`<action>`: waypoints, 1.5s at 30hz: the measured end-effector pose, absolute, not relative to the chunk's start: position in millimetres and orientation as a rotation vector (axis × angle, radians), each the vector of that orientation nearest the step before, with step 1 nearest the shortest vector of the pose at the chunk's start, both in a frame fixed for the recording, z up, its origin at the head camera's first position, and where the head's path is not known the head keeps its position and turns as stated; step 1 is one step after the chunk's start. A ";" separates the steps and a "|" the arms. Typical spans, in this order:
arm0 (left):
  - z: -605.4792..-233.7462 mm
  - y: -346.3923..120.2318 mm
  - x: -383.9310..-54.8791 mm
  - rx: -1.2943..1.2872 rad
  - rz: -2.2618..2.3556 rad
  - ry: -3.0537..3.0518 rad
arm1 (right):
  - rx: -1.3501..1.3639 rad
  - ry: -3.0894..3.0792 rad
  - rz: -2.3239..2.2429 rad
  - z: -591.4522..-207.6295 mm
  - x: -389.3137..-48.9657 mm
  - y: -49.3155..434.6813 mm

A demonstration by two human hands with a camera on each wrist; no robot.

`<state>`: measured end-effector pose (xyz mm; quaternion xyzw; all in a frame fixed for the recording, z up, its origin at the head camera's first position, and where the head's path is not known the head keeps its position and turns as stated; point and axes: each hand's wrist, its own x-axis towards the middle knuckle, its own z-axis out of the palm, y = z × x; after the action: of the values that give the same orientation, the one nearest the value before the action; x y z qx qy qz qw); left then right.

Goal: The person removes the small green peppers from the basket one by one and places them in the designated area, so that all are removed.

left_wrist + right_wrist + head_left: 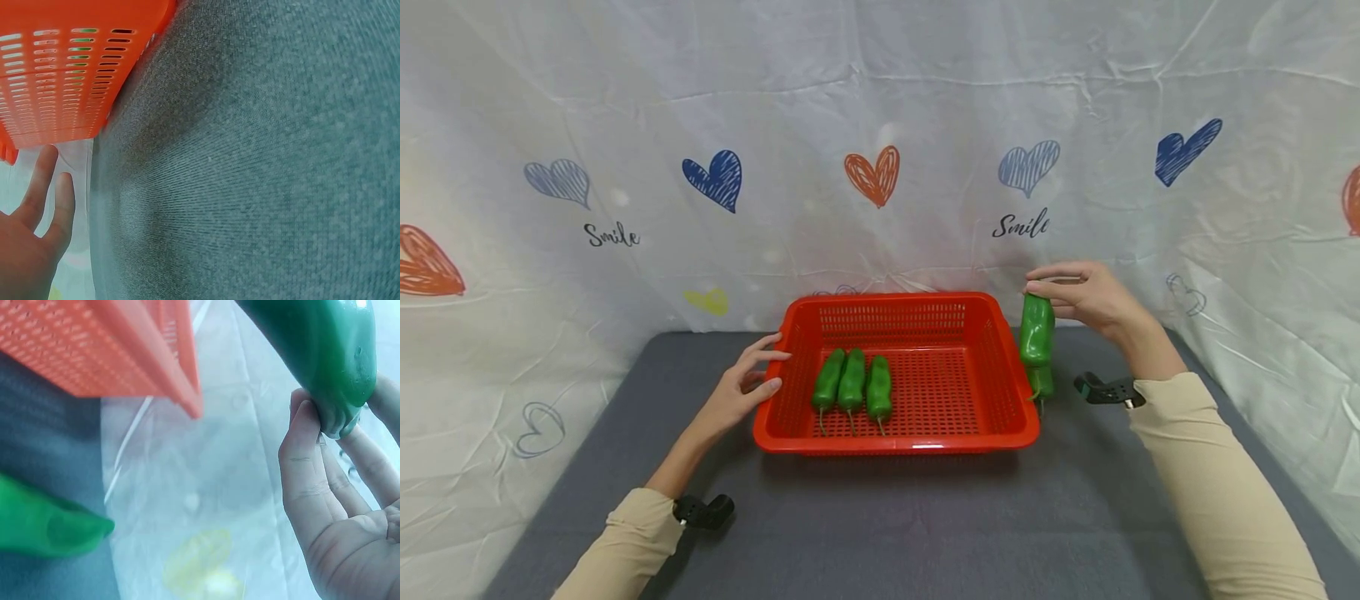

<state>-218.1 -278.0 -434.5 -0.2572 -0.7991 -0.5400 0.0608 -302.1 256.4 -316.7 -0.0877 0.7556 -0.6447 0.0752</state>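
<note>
A red plastic basket [895, 445] stands on the grey table, with three green peppers [852, 382] side by side in its left half, stems toward the front. At the basket's left rim is my left hand [741, 387], its fingers spread and fairly straight; the thumb and a finger rest on the rim. My right hand [1093, 302] pinches another green pepper [1037, 329] by its end, the stem hanging down, beside the right rim. Partly hidden behind that one, a further green pepper [1045, 381] lies on the table; it also shows as a green pepper [50, 519] in the right wrist view.
A grey cloth [880, 525] covers the table. White sheeting [925, 100] with printed hearts hangs behind the table and along both sides. A dark camera strap sits on each wrist.
</note>
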 end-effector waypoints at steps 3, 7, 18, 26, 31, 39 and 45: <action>-434.8 -278.0 -217.9 -0.787 -1.641 -2.412 | -0.256 2.278 -1.925 -320.3 -303.0 264.6; -435.0 -278.1 -217.5 -0.791 -1.635 -2.413 | -0.261 2.265 -1.923 -325.5 -304.5 275.2; -435.4 -278.9 -216.1 -0.774 -1.637 -2.432 | -0.285 2.259 -1.872 -345.7 -309.1 296.5; -435.8 -279.7 -216.0 -0.782 -1.635 -2.420 | -0.266 2.297 -1.843 -363.6 -315.3 308.0; -435.5 -279.7 -216.7 -0.781 -1.624 -2.424 | -0.232 2.351 -1.769 -372.3 -318.1 315.3; -434.8 -279.4 -218.3 -0.808 -1.605 -2.407 | -0.199 2.371 -1.720 -385.2 -326.4 322.3; -434.8 -279.5 -218.5 -0.816 -1.619 -2.406 | -0.223 2.476 -1.569 -396.3 -333.6 325.5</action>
<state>-218.5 -279.5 -434.8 -0.2703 -0.7971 -0.5361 0.0644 -333.6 325.5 -396.3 -0.0756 0.8380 -0.5310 0.1006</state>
